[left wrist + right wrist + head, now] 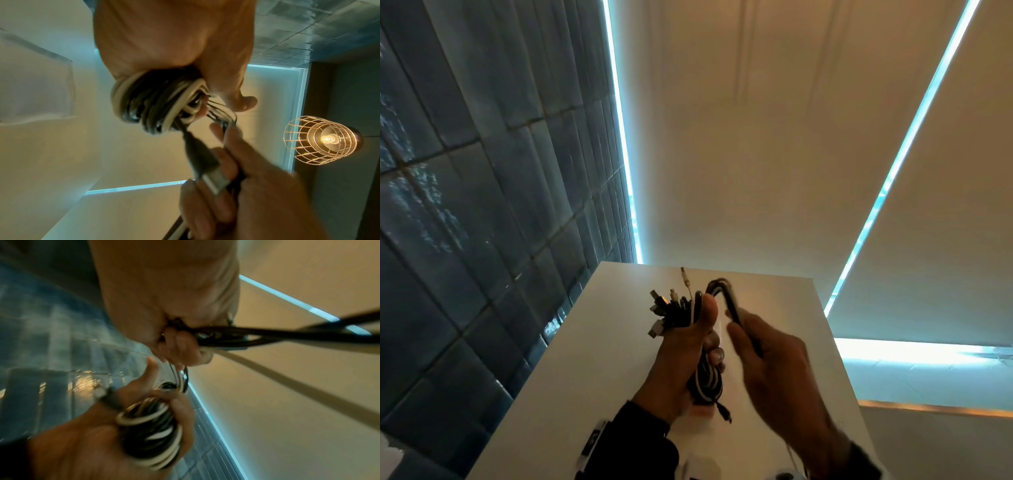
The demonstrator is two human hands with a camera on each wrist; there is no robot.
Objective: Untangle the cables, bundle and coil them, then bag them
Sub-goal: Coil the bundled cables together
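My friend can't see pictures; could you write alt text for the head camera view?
A left hand grips a coiled bundle of black and white cables above a white table, while the right hand holds a looped black cable.

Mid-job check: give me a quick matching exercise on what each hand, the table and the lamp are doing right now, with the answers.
Things:
1. left hand
2. right hand
3. table
4. lamp

States:
A. lit, inside a wire cage
B. grips the coiled bundle of black and white cables
C. white, beneath both hands
D. holds a loose black cable looping off the bundle

Pairs: 1-B, 2-D, 3-C, 4-A
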